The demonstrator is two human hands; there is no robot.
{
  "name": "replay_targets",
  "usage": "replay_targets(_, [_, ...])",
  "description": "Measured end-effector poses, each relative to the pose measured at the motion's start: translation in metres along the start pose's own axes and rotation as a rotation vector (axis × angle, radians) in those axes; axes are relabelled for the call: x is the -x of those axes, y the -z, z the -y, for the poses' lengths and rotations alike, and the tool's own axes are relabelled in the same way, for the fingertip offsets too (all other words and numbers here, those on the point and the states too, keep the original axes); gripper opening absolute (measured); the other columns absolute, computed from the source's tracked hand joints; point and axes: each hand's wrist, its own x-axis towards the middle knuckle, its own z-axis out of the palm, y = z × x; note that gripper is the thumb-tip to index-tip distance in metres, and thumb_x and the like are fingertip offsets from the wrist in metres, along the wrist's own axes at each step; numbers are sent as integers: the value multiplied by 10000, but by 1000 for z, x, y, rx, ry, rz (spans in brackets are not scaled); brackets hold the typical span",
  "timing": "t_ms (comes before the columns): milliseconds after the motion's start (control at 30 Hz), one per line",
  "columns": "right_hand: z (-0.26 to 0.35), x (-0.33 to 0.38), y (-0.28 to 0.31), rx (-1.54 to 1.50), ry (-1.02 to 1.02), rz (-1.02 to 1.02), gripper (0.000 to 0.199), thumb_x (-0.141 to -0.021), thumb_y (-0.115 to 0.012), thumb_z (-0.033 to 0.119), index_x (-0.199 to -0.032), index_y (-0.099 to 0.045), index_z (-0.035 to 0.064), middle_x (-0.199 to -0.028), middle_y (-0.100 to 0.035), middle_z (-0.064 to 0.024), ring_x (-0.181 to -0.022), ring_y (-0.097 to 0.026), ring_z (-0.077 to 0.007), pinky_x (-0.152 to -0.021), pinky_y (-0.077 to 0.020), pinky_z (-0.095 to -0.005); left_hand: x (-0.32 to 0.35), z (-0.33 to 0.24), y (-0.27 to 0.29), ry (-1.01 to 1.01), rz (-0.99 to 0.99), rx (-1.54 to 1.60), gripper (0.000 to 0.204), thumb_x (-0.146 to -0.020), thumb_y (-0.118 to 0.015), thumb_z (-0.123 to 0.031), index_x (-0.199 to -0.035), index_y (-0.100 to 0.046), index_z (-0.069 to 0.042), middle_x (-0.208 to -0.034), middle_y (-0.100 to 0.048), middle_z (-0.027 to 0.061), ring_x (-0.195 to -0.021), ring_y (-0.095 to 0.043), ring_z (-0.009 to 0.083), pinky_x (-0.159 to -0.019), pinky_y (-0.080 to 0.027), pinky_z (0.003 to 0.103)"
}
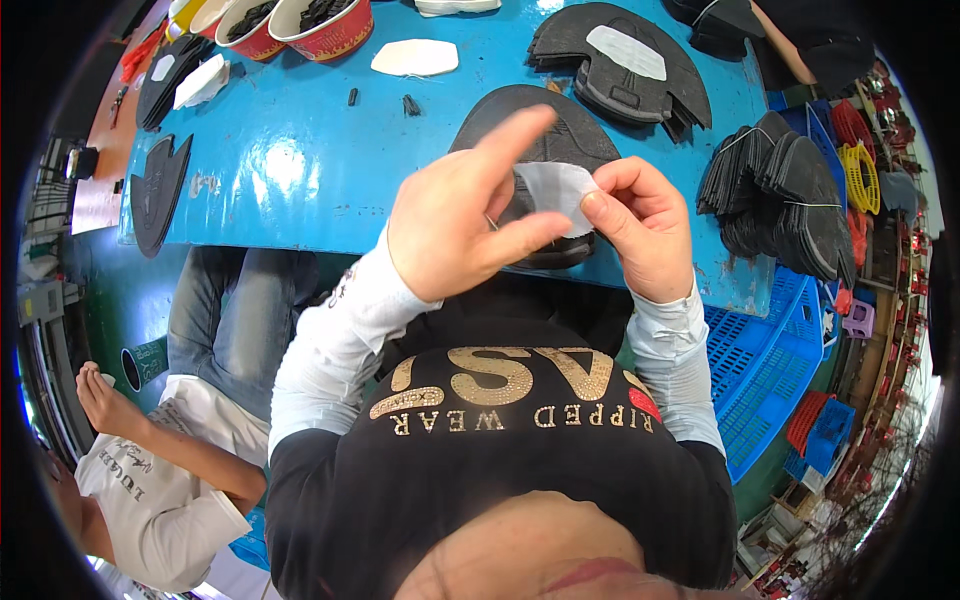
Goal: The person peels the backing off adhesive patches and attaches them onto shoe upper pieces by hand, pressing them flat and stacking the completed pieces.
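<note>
Between thumb and fingers, my right hand (645,225) pinches the right edge of a thin, translucent white sheet (558,195). My left hand (445,220) hovers at the sheet's left side, with index finger and thumb stretched apart. Whether its hidden fingers touch the sheet I cannot tell. Beneath both hands, a dark rounded flat piece (515,105) lies at the table's near edge, partly covered by the hands and sheet. Farther right, a stack of similar black pieces (640,95) carries a white oval sheet (628,52) on top.
The blue table (300,200) holds red-rimmed tubs (325,40) of black bits at back left, a cream pad stack (415,58) and small black bits (411,105). Bundled black pieces (780,195) sit at right, above blue crates (755,370). Another person (165,460) sits at left.
</note>
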Motion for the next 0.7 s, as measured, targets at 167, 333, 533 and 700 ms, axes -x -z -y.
replay_targets(167, [2, 0, 4, 65, -12, 59, 186, -837, -678, 32, -992, -575, 19, -902, -623, -25, -818, -594, -76, -726, -478, -201, -1, 19, -10, 132, 26, 398, 108, -882, -650, -110, -897, -629, -5, -728, -567, -39, -642, -468, 28, -560, -390, 194])
replay_targets(333, [-10, 6, 17, 40, 0, -16, 234, -815, -677, 3, -1022, -569, 23, -905, -617, -30, -811, -588, -79, -728, -480, -206, 2, 31, -17, 120, -32, 461, 132, -882, -652, -129, -915, -633, -3, -752, -587, -19, -666, -495, 40, -585, -408, 197])
replay_targets(533, [-16, -1, 27, -250, 138, -11, 250, -892, -609, 140, -1101, -542, 20, -855, -582, -20, -745, -518, -82, -647, -420, -214, 6, 40, -16, 91, 51, 839, 155, -913, -609, -128, -997, -602, 3, -831, -593, -2, -738, -520, 61, -666, -435, 214])
replay_targets(700, [-21, -2, 9, 183, -212, 21, 331, -947, -558, 302, -1082, -560, 0, -854, -622, -23, -696, -545, -57, -579, -421, -193, 11, 45, -23, -220, 231, 1061, 115, -928, -529, -50, -1026, -580, -17, -1028, -548, 54, -910, -521, 113, -794, -423, 253])
